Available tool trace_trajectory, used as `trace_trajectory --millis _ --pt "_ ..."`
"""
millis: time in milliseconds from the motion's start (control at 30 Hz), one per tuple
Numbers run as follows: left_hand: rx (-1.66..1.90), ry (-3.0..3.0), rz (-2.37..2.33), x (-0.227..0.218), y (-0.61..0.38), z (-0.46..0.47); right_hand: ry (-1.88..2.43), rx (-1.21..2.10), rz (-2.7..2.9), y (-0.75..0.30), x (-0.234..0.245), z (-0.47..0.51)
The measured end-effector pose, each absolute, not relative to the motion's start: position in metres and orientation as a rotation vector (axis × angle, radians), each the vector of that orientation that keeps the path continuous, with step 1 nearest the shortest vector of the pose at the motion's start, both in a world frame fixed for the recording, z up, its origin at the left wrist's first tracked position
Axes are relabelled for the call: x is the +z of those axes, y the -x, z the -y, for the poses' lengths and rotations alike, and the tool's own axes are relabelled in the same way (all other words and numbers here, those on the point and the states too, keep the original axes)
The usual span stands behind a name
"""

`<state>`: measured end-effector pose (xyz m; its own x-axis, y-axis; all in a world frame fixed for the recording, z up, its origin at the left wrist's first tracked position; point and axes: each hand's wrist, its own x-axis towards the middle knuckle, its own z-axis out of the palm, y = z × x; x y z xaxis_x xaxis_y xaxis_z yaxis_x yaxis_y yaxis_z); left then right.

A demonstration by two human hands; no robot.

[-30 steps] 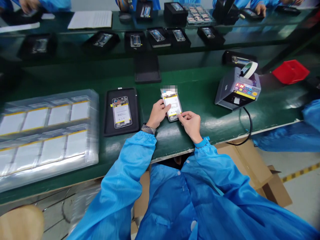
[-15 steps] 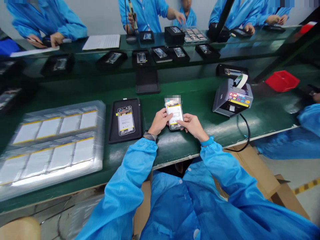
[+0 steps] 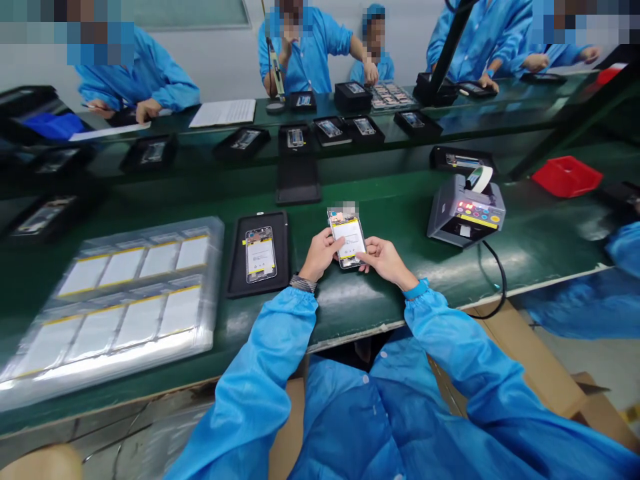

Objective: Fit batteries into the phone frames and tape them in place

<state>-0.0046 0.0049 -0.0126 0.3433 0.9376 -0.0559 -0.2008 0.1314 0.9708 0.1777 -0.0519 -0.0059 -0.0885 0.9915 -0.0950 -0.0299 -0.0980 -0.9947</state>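
Note:
An opened phone (image 3: 351,235) with a white battery in its frame is held between my two hands, just above the green bench. My left hand (image 3: 321,254) grips its left edge, the thumb lying over the battery. On the lower right, my right hand (image 3: 384,259) is closed round the phone's edge with the thumb near the bottom of the battery. To the left, a black tray (image 3: 234,267) bears a second opened phone (image 3: 261,255), also with a white battery and a small yellow tab at its side.
Clear plastic trays (image 3: 216,293) of white batteries lie at the left. A grey tape dispenser (image 3: 467,210) with a cable and a red bin (image 3: 567,177) stand at the right. Black trays with phones line the shelf (image 3: 195,163) ahead; several co-workers in blue sit beyond.
The camera view has tilted up and turned slightly left, so the bench sits lower in the picture. Both hands keep the phone in nearly the same hold.

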Motion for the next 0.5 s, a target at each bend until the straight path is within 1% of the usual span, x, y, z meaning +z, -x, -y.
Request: trace_trajectory --millis 300,500 --pt "0.997 -1.172 -0.843 -0.0096 0.0052 -0.0039 1.184 1.411 1.178 -0.1759 -0.0066 0.0513" --pt "1.000 -1.185 -0.833 -0.0073 0.0059 -0.0033 1.217 1.378 1.150 -0.1714 -0.0058 0.0504"
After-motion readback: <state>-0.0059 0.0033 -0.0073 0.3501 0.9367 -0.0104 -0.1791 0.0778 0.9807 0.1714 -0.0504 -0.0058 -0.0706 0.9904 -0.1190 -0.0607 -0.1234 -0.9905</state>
